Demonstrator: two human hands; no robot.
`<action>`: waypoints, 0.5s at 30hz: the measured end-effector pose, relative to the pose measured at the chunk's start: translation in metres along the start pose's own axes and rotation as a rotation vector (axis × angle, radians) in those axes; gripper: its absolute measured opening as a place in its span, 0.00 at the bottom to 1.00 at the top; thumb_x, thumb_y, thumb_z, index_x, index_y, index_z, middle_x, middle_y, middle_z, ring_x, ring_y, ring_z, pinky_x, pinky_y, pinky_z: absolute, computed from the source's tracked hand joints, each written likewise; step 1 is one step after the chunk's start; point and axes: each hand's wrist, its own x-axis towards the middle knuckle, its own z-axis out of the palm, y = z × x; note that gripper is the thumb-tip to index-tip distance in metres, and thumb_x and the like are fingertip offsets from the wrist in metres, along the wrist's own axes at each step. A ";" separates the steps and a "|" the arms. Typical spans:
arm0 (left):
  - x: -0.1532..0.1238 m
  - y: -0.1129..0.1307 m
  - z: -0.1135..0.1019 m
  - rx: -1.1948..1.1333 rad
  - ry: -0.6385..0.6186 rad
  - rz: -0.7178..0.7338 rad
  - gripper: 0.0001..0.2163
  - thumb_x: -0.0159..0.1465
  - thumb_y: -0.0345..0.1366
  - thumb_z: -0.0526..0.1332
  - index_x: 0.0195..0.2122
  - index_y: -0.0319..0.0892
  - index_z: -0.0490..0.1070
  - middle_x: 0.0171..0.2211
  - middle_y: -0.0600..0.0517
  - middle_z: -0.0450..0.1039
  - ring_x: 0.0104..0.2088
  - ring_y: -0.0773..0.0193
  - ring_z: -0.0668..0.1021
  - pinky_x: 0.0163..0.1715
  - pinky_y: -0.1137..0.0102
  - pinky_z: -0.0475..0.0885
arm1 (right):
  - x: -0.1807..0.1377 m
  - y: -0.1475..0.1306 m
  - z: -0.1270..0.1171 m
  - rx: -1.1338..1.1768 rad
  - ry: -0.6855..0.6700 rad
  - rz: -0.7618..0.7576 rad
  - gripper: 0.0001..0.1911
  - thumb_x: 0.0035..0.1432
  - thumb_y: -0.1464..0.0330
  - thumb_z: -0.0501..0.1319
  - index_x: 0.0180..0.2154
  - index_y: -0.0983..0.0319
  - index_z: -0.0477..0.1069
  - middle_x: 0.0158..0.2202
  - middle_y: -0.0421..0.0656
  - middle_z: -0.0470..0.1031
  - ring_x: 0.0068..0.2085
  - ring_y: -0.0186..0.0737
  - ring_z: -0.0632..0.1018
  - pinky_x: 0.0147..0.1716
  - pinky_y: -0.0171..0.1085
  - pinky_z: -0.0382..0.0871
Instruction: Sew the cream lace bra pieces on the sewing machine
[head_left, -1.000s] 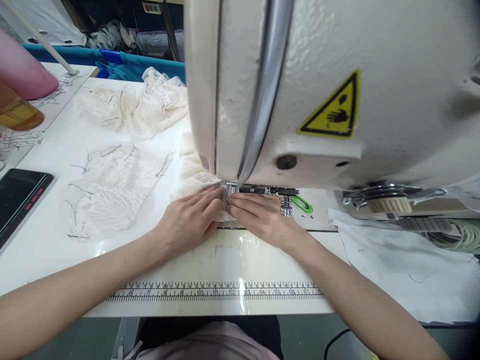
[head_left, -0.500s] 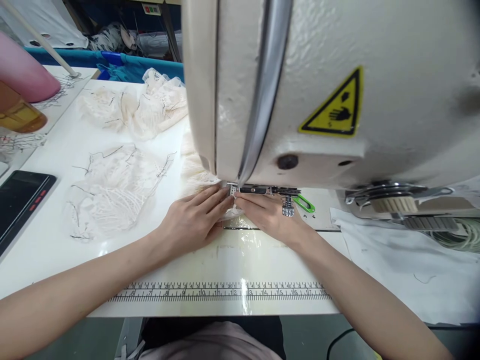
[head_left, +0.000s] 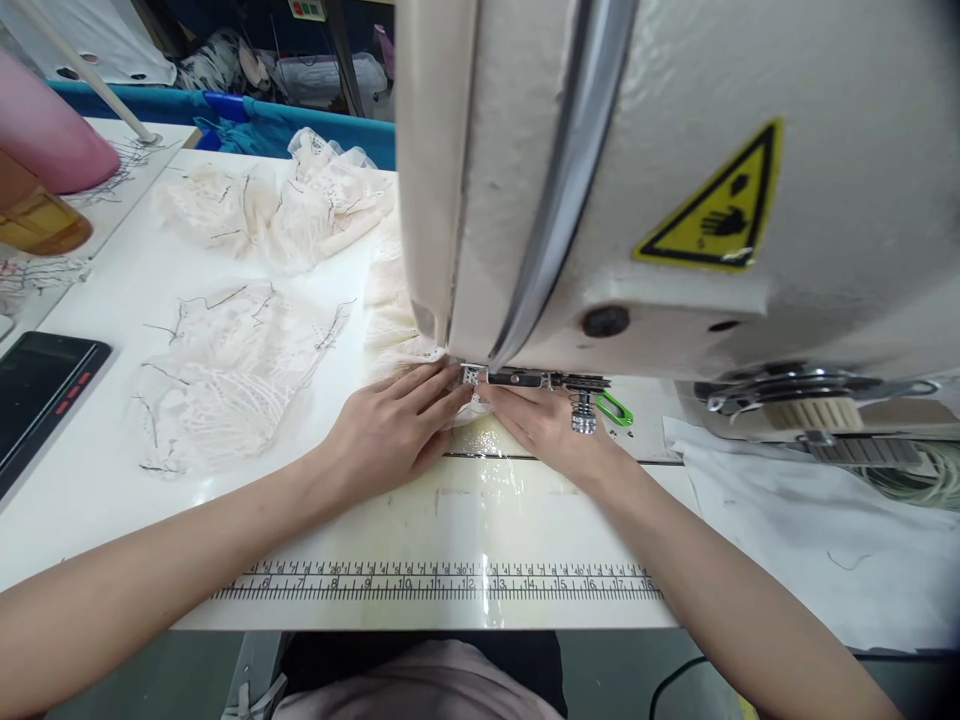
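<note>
Cream lace fabric (head_left: 397,325) lies under the head of the sewing machine (head_left: 517,180), its narrow edge passing beneath the presser foot (head_left: 472,374). My left hand (head_left: 397,425) rests flat on this lace, fingers stretched toward the foot and the thumb lower down. On the other side, the fingers of my right hand (head_left: 544,425) are pressed together on the lace edge beside the foot. A metal attachment with a spring screw (head_left: 583,412) partly covers these fingers. The needle tip cannot be made out.
Two more lace pieces with loose dark threads, a nearer one (head_left: 225,380) and a farther one (head_left: 300,210), lie left. A black phone (head_left: 45,400), pink cone (head_left: 60,130), green plate (head_left: 615,408), white cloth (head_left: 810,530) and printed ruler (head_left: 450,582) are around.
The view has shifted slightly, so the machine head appears farther right. My right hand sits a little farther right, with more lace showing between the hands. Both hands stay at the presser foot.
</note>
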 end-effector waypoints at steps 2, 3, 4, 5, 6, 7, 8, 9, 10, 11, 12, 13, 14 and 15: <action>0.000 -0.001 0.000 0.010 0.009 0.055 0.15 0.69 0.30 0.54 0.54 0.34 0.73 0.55 0.43 0.74 0.56 0.52 0.76 0.53 0.58 0.77 | 0.000 0.000 0.002 0.002 0.001 -0.001 0.13 0.69 0.68 0.53 0.42 0.56 0.77 0.38 0.38 0.81 0.37 0.34 0.77 0.35 0.36 0.66; -0.001 -0.002 0.000 0.017 0.014 0.087 0.14 0.70 0.29 0.54 0.53 0.33 0.73 0.54 0.43 0.74 0.55 0.53 0.77 0.53 0.59 0.77 | 0.000 0.000 0.002 -0.006 0.010 0.000 0.13 0.69 0.68 0.54 0.42 0.56 0.77 0.38 0.38 0.81 0.37 0.34 0.77 0.36 0.36 0.66; -0.001 -0.002 0.000 0.024 0.016 0.113 0.14 0.70 0.29 0.53 0.53 0.32 0.73 0.53 0.43 0.75 0.54 0.55 0.78 0.53 0.61 0.77 | 0.000 -0.001 0.003 -0.020 0.018 -0.012 0.12 0.69 0.68 0.54 0.42 0.56 0.77 0.39 0.38 0.81 0.37 0.34 0.78 0.36 0.36 0.66; -0.001 -0.003 -0.001 0.031 0.016 0.130 0.14 0.70 0.28 0.53 0.52 0.32 0.73 0.53 0.44 0.76 0.52 0.56 0.79 0.52 0.62 0.78 | 0.000 -0.001 0.003 -0.037 0.022 -0.030 0.12 0.69 0.68 0.55 0.42 0.56 0.77 0.39 0.38 0.81 0.37 0.35 0.78 0.36 0.36 0.66; -0.001 -0.004 -0.001 0.038 0.013 0.137 0.14 0.71 0.28 0.52 0.52 0.32 0.73 0.52 0.44 0.76 0.52 0.56 0.79 0.52 0.62 0.78 | 0.000 -0.001 0.003 -0.056 0.023 -0.048 0.12 0.68 0.68 0.55 0.42 0.56 0.77 0.40 0.38 0.81 0.37 0.35 0.78 0.36 0.37 0.66; -0.002 -0.004 -0.002 0.042 0.007 0.137 0.14 0.71 0.28 0.52 0.52 0.32 0.73 0.52 0.44 0.76 0.51 0.57 0.80 0.52 0.62 0.78 | 0.000 -0.001 0.003 -0.074 0.017 -0.061 0.12 0.68 0.69 0.55 0.43 0.56 0.77 0.41 0.38 0.81 0.37 0.35 0.78 0.36 0.37 0.66; -0.002 -0.005 -0.003 0.043 0.004 0.136 0.14 0.71 0.28 0.51 0.51 0.32 0.74 0.52 0.44 0.76 0.51 0.57 0.80 0.52 0.62 0.78 | 0.000 0.000 0.004 -0.085 0.005 -0.076 0.12 0.68 0.70 0.55 0.44 0.56 0.77 0.42 0.39 0.81 0.38 0.35 0.78 0.36 0.37 0.67; -0.002 -0.005 -0.003 0.043 0.002 0.134 0.14 0.71 0.28 0.51 0.51 0.33 0.74 0.51 0.43 0.76 0.50 0.57 0.80 0.52 0.62 0.78 | 0.000 0.000 0.004 -0.092 -0.012 -0.092 0.13 0.68 0.71 0.55 0.44 0.56 0.77 0.43 0.39 0.80 0.39 0.36 0.78 0.37 0.37 0.67; -0.002 -0.006 -0.004 0.043 0.004 0.132 0.14 0.70 0.27 0.51 0.50 0.33 0.74 0.51 0.43 0.77 0.50 0.57 0.80 0.52 0.62 0.78 | -0.001 0.000 0.004 -0.096 -0.031 -0.106 0.13 0.67 0.72 0.55 0.45 0.56 0.77 0.43 0.40 0.80 0.40 0.36 0.78 0.39 0.37 0.68; -0.002 -0.007 -0.004 0.046 0.006 0.129 0.14 0.70 0.27 0.51 0.49 0.32 0.74 0.50 0.43 0.77 0.50 0.56 0.80 0.52 0.62 0.78 | -0.001 0.000 0.004 -0.103 -0.049 -0.120 0.13 0.67 0.74 0.55 0.45 0.56 0.76 0.43 0.40 0.80 0.41 0.36 0.77 0.40 0.37 0.69; -0.001 -0.007 -0.005 0.050 0.008 0.125 0.13 0.70 0.27 0.51 0.47 0.32 0.75 0.50 0.43 0.77 0.49 0.56 0.80 0.52 0.62 0.78 | -0.001 0.000 0.004 -0.113 -0.066 -0.144 0.14 0.66 0.75 0.55 0.46 0.57 0.76 0.44 0.41 0.79 0.42 0.37 0.77 0.41 0.37 0.69; -0.001 -0.008 -0.005 0.054 0.009 0.119 0.13 0.69 0.27 0.52 0.46 0.32 0.75 0.49 0.42 0.78 0.49 0.56 0.81 0.52 0.61 0.78 | -0.001 0.000 0.004 -0.126 -0.078 -0.168 0.15 0.65 0.76 0.55 0.47 0.57 0.75 0.44 0.41 0.79 0.43 0.37 0.77 0.41 0.37 0.69; -0.001 -0.008 -0.006 0.059 0.008 0.113 0.12 0.69 0.26 0.52 0.46 0.32 0.75 0.49 0.42 0.78 0.49 0.55 0.81 0.52 0.61 0.78 | -0.001 -0.001 0.004 -0.139 -0.085 -0.188 0.16 0.65 0.77 0.55 0.48 0.57 0.74 0.45 0.41 0.78 0.44 0.37 0.76 0.41 0.36 0.69; -0.001 -0.008 -0.006 0.063 0.005 0.106 0.12 0.69 0.26 0.52 0.45 0.32 0.75 0.49 0.43 0.78 0.49 0.55 0.81 0.52 0.61 0.78 | -0.001 -0.002 0.004 -0.147 -0.086 -0.201 0.16 0.64 0.78 0.56 0.48 0.57 0.73 0.46 0.41 0.78 0.44 0.36 0.76 0.41 0.36 0.68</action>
